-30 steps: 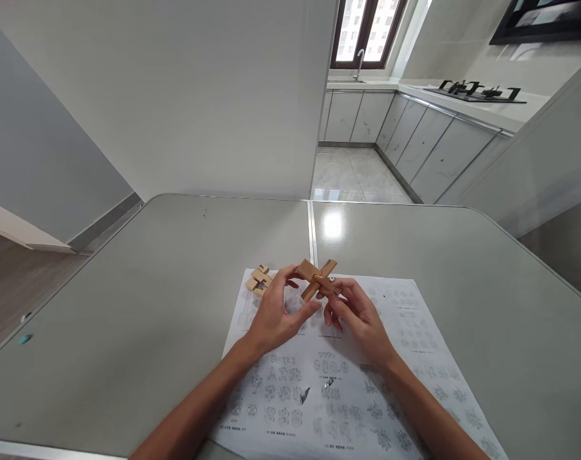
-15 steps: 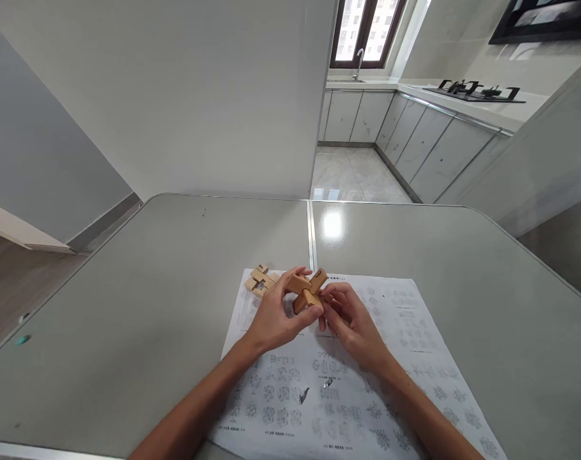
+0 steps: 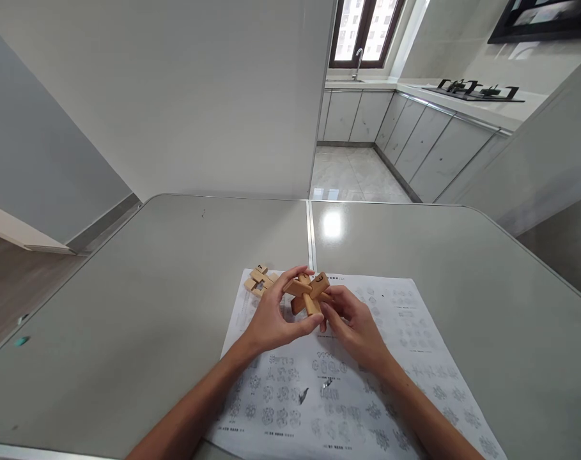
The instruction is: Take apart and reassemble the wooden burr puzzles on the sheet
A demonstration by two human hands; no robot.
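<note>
A wooden burr puzzle [image 3: 309,292] of crossed, numbered sticks is held up over the printed sheet. My left hand [image 3: 281,314] grips it from the left, thumb along its lower end and fingers over the top. From the right, my right hand [image 3: 351,319] pinches a stick end that sticks out of the puzzle; its fingertips are partly hidden behind the wood. Just beyond my left hand lie more interlocked wooden pieces [image 3: 258,280], one marked with a 3, at the sheet's upper left corner.
The paper sheet [image 3: 434,358], covered in small diagrams, lies on a grey table [image 3: 127,306] under my forearms. A metal seam [image 3: 311,233] runs down the table's far half. A small green object [image 3: 22,341] rests near the left edge. Beyond is a kitchen counter [image 3: 443,105].
The puzzle has turned slightly in my hands, so more of its top and a stick end on the right show. Both hands stay in nearly the same place.
</note>
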